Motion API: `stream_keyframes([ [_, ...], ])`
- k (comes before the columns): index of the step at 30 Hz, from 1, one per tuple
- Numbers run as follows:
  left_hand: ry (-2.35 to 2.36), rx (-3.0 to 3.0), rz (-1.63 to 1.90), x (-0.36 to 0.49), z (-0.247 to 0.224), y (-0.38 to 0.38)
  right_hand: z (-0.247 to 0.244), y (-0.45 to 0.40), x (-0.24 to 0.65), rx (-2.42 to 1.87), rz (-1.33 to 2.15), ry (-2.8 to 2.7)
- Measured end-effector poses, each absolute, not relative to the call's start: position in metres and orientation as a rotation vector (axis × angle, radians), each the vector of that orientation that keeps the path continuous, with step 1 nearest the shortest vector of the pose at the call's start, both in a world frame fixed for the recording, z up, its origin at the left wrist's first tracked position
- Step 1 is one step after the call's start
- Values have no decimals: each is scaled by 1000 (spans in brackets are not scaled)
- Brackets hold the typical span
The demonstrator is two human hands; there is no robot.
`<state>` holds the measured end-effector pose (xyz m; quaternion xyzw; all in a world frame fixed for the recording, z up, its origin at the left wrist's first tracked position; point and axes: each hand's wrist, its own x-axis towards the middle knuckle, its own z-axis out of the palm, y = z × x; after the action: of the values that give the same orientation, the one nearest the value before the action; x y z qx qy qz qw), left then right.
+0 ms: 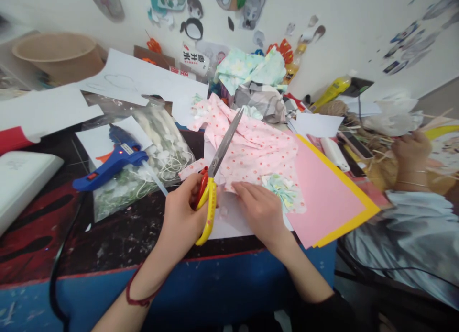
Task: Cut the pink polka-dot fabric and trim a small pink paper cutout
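My left hand (pixel 186 212) is closed around scissors (pixel 210 200) with yellow and red handles. Their blades look closed and point up and away over pink fabric with red dots (pixel 256 150). At the fabric's near edge lies my right hand (pixel 260 212), fingers pressed together and touching the cloth; whether it pinches the cloth is hidden. A gathered green and yellow piece of fabric (pixel 281 191) rests on the pink cloth beside that hand. White paper (pixel 233 226) shows beneath.
A blue glue gun (pixel 118 160) and a plastic bag of white strings (pixel 161 155) are at the left. Pink and yellow sheets (pixel 326 193) lie right of the cloth. Another person's hand (pixel 412 155) is at the far right. Crumpled fabrics (pixel 251 69) sit behind.
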<state>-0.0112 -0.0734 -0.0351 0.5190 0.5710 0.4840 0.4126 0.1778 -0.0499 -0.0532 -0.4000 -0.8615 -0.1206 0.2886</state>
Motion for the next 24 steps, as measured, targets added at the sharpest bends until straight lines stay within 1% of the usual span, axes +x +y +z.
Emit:
stream_keyframes([
  [5, 1436, 1305, 1227, -12, -39, -73, -18, -23, 196, -1447, 361, -1989],
  [8, 1400, 1309, 1246, -13, -40, -73, 2, -9, 208, -1473, 756, -1703],
  [10, 1383, 1313, 1254, -13, -41, -73, 7, -1, 217, -1448, 926, -1613],
  [17, 1340, 1310, 1252, -15, -42, -73, 4, 21, 241, -1424, 1197, -1446],
  [24, 1356, 1329, 1255, -14, -42, -73, 4, 27, 250, -1417, 1199, -1404],
])
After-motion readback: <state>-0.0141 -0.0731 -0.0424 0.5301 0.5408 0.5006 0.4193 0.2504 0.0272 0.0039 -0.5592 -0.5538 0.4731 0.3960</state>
